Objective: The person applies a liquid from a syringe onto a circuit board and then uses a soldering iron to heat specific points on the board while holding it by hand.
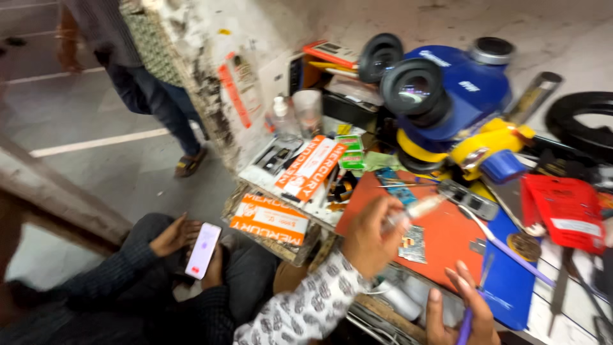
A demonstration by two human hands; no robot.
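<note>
Work looks mid-way to me: a small circuit board (414,245) lies bare on the orange mat (447,239), nothing visibly joined yet. My left hand (367,237) grips a clear squeeze bottle (415,209), its body just above the board. My right hand (461,312), nearer and to the right, pinches a purple tool (465,326). Far right stands a blue microscope (447,86) on the worktop (575,319).

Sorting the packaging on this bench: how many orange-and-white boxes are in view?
2. One orange-and-white box lies tilted mid-bench beside the green packets; the other sits at the bench's near-left edge. More may be hidden under clutter.
</note>
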